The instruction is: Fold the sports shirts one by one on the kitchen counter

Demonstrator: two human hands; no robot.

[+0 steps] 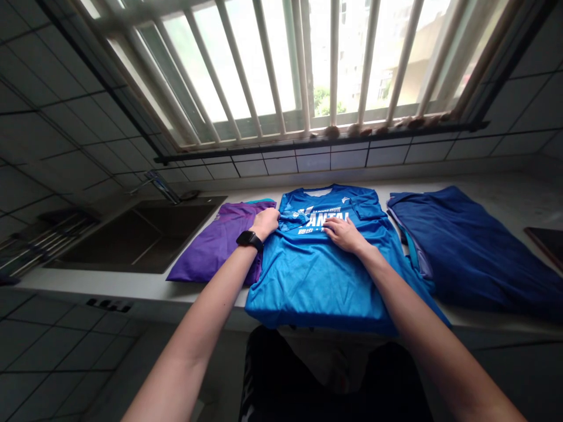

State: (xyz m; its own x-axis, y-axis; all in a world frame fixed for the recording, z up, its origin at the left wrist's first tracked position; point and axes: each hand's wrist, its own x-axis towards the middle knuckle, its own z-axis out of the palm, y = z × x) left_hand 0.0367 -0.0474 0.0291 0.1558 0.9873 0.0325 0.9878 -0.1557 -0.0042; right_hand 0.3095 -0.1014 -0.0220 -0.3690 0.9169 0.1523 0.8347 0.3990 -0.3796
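Observation:
A blue T-shirt (316, 281) with white lettering lies front up on the counter, its collar away from me and its lower end hanging over the front edge. One sleeve is folded inward on each side. My left hand (266, 223), with a black watch on the wrist, is closed at the shirt's left side and pinches the fabric by the folded sleeve. Resting flat on the printed chest is my right hand (343, 234), its fingers stretched out. A folded purple garment (211, 243) lies just left of the shirt, partly under my left wrist.
To the right is a stack of folded clothes with a dark blue garment (470, 252) on top. A sink (132, 234) with a faucet (162, 186) is set into the counter (193, 286) at left. Behind stands a barred window (303, 76) with small objects on its sill.

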